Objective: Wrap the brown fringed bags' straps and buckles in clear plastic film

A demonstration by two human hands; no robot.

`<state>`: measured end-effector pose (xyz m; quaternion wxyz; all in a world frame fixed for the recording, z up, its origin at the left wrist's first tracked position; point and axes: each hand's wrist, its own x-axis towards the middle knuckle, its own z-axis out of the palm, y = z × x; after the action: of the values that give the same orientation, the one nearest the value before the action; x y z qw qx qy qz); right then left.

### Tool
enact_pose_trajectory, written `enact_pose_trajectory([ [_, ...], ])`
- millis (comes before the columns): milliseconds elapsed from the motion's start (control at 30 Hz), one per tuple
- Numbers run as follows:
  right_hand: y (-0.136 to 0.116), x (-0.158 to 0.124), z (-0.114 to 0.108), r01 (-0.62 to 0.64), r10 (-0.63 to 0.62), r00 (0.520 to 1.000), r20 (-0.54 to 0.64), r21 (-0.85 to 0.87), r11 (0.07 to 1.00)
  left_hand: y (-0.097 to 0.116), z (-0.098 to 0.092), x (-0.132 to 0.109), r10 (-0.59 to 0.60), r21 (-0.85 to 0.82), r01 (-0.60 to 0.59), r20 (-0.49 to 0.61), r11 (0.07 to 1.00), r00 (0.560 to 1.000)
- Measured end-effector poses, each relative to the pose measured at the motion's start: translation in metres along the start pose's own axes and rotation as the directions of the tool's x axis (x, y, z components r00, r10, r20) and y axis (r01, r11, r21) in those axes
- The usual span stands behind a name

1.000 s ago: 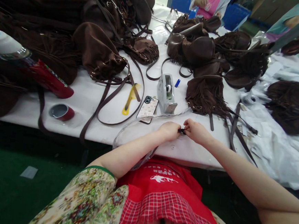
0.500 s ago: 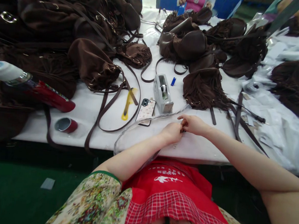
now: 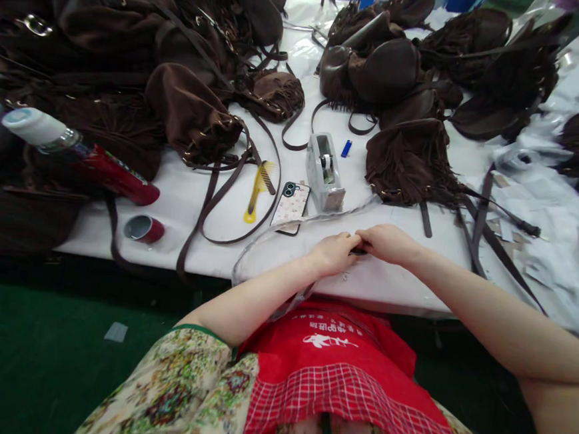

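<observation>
Near the table's front edge, my left hand [image 3: 335, 253] and my right hand [image 3: 385, 242] meet with their fingertips closed together. Between them a small part of a dark strap [image 3: 359, 252] shows; the rest of it is hidden by my fingers. A long strip wrapped in clear plastic [image 3: 262, 235] curves over the table from beside the tape dispenser [image 3: 327, 173] and passes under my left forearm. Just beyond my hands lie a phone in a patterned case [image 3: 290, 207], a yellow comb [image 3: 257, 191] and a small blue object [image 3: 346, 148].
Brown fringed bags [image 3: 187, 115] are heaped at the left, more bags [image 3: 404, 159] at the back right. A red bottle with a white cap [image 3: 108, 166] leans at the left beside a red cup [image 3: 144, 229]. White wrapping [image 3: 562, 245] covers the right side of the white table [image 3: 399, 289].
The view has shifted, so the table's things appear further right and higher. My right fingers, raised slightly before, are now closed down against my left fingertips.
</observation>
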<state>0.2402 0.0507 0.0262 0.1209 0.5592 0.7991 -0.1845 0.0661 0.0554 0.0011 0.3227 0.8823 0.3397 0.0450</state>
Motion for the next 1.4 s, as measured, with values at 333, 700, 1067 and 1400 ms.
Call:
enact_pose_trajectory([
  [333,0.001,0.001,0.007,-0.275,0.284,0.958,-0.027,0.179,0.945,0.018,0.018,0.0,-0.14,0.036,0.142,-0.068,0.989,0.988],
  [700,-0.018,-0.01,0.01,-0.189,0.189,0.982,-0.029,-0.002,0.982,0.01,0.014,-0.019,-0.154,-0.001,0.155,-0.122,0.988,0.98],
  [1067,-0.001,-0.014,0.027,0.112,-0.057,0.973,-0.224,0.241,0.964,0.015,0.013,-0.018,-0.103,0.166,0.107,-0.03,0.98,0.994],
  [1400,-0.03,-0.033,0.066,-0.156,0.312,0.898,-0.312,0.437,0.886,0.016,0.022,-0.027,-0.146,0.095,0.158,-0.115,0.983,0.982],
])
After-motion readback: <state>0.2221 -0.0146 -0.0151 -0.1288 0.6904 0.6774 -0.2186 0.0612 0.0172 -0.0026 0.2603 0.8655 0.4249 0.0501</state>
